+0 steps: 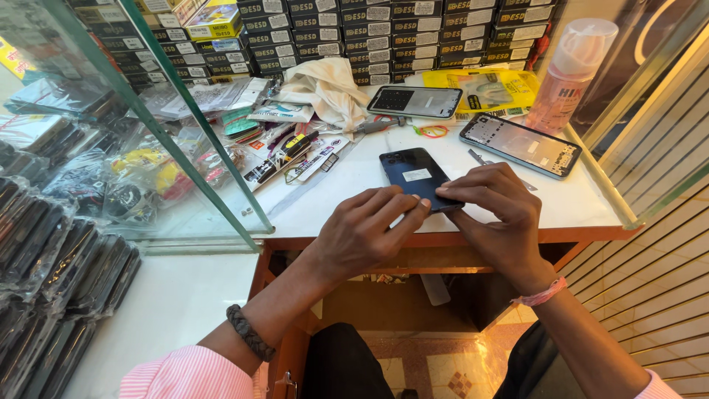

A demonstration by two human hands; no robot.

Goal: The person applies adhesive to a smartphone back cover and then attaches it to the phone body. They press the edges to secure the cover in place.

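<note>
Where the glass display case [148,140] stands at the left of the white bench [561,203], its shelves hold clear plastic bags of small parts, with yellow and black pieces showing through the wrapping, and rows of dark flat items sealed in plastic lie stacked below and in front of it. A pink translucent spray bottle [570,74] with a pale cap stands at the far right corner.

Near the front edge of the bench lies a dark blue phone [412,176], back side up, glossy, with a small white rectangular sticker near its middle and camera openings at the far corner. The left hand [362,233] presses its fingertips on the near end of the phone, thumb and forefinger pinched at its edge. The right hand [496,214] is closed on the same near end from the other side, fingers curled over the corner. Both grips are shut on the phone.

Beyond it, a second phone [413,101] lies face up with a dark screen, and a bare phone frame [521,144] with a teal rim lies to the right, a thin metal tool just beside it. A crumpled cream cloth [325,89] sits at the back, next to a flat yellow packet [491,90] in clear wrapping. Long narrow labelled strips in black, white and red are fanned to the left of the phone. Along the back wall, small black boxes [384,33] with white labels are stacked in even rows, one yellow box among them at upper left.
</note>
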